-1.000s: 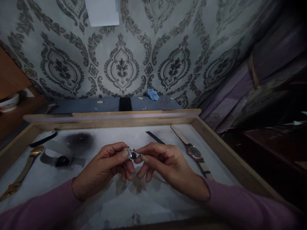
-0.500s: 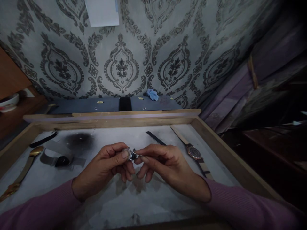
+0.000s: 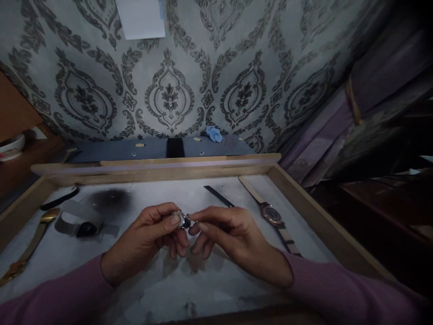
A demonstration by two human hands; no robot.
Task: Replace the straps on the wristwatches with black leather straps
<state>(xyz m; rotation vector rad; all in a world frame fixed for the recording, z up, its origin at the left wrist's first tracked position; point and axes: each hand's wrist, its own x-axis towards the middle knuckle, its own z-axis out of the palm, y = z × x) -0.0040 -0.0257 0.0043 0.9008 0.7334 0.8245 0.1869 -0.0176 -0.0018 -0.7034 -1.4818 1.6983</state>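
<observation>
My left hand (image 3: 157, 228) pinches a small silver watch case (image 3: 181, 219) between thumb and fingers, above the white bottom of a shallow wooden tray. Close at its right side, my right hand (image 3: 230, 232) is closed, thumb against index finger, on a thin, shiny sliver too small to name. The sliver's tip reaches the edge of the case. Behind the right hand lies a dark watch strap (image 3: 218, 196), partly hidden by the knuckles. To the right rests a round-dialled watch (image 3: 271, 214) with a pale-lined strap.
A gold watch (image 3: 50, 215), a mesh-band watch (image 3: 86, 229) and a black band (image 3: 61, 198) lie at the tray's left. Raised wooden walls (image 3: 304, 216) frame the tray. Beyond its back edge are a black flat object (image 3: 175, 147) and a crumpled blue cloth (image 3: 214, 134).
The whole view has shifted slightly. Both hands stay together at the watch case, with only a small change in the angle of the right fingertips and the sliver.
</observation>
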